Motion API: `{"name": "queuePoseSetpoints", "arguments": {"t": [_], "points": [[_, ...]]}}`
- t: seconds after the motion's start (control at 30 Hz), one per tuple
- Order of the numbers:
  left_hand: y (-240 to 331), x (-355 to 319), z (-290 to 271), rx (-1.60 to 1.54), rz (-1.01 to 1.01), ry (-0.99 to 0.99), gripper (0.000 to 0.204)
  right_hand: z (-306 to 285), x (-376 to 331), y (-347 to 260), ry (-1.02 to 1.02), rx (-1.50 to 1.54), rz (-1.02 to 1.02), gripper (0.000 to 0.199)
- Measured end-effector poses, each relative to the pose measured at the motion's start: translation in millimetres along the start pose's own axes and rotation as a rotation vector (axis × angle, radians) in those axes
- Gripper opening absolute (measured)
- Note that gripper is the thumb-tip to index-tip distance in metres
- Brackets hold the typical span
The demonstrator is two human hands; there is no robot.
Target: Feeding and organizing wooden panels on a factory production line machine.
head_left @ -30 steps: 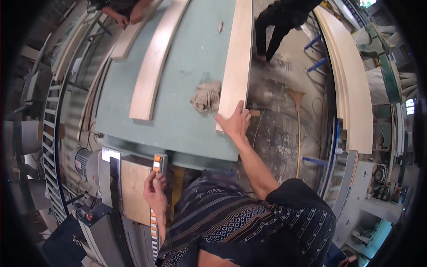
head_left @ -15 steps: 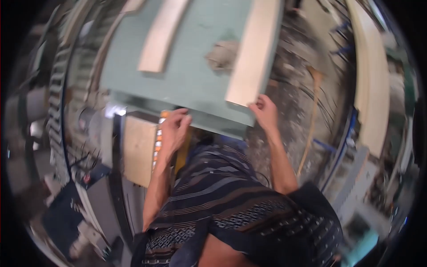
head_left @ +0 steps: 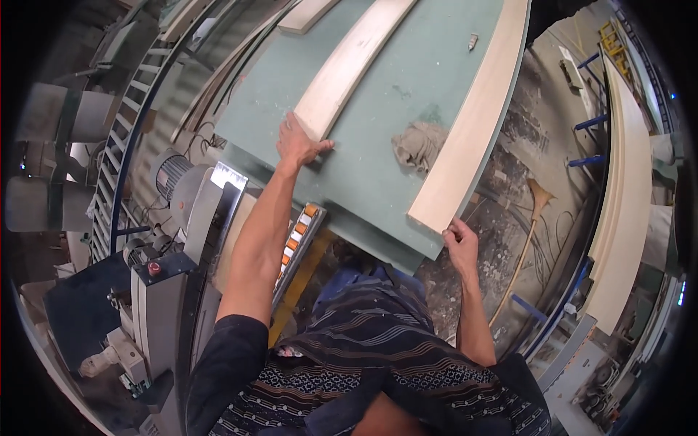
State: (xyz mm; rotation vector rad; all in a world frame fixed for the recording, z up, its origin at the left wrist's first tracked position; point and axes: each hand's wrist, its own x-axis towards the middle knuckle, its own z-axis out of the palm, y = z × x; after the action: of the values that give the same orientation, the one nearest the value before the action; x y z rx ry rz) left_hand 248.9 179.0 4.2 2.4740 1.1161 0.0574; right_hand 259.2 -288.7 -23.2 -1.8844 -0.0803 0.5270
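My left hand (head_left: 298, 143) is at the near end of the middle pale wooden board (head_left: 349, 69), fingers spread over its left corner and thumb stretched out to the right. My right hand (head_left: 462, 245) is closed at the near right corner of another pale wooden board (head_left: 472, 120), thumb and fingers pinched at its edge. Both boards lie lengthwise on a green tabletop (head_left: 349, 171). Between them rests a crumpled grey-brown cloth (head_left: 419, 145). The undersides of my right fingers are hidden.
Another board (head_left: 307, 14) lies at the table's far left. Left stand a motor (head_left: 173, 174), a machine with a red button (head_left: 153, 268) and an orange roller strip (head_left: 294, 247). A broom (head_left: 536, 200) leans right, near stacked long boards (head_left: 624, 174). A small metal fitting (head_left: 473, 42) lies on the table.
My left hand has moved forward from the table's near edge onto the middle board's end. My right hand stays at the right board's corner. The view has shifted.
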Motion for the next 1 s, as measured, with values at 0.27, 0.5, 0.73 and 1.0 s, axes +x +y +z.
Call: {"name": "queuePoseSetpoints", "arguments": {"t": [0.27,0.5,0.73,1.0], "points": [[14.9,-81.6,16.7,-0.083,0.000,0.084,0.115,-3.0,16.9,-50.0,0.212,-0.237,-0.072,0.019],[31.2,-208.7,24.7,-0.205,0.051,0.131,0.114,94.4,67.0,-117.0,-0.303,-0.291,-0.098,0.029],[4.0,-247.3,22.6,-0.206,0.165,0.146,0.107,152.4,82.7,-119.4,-0.422,-0.339,0.190,0.034],[-18.6,-281.7,36.8,-0.853,-0.450,-0.146,0.057,144.9,75.1,-89.5,-0.534,-0.493,-0.068,0.028]]}}
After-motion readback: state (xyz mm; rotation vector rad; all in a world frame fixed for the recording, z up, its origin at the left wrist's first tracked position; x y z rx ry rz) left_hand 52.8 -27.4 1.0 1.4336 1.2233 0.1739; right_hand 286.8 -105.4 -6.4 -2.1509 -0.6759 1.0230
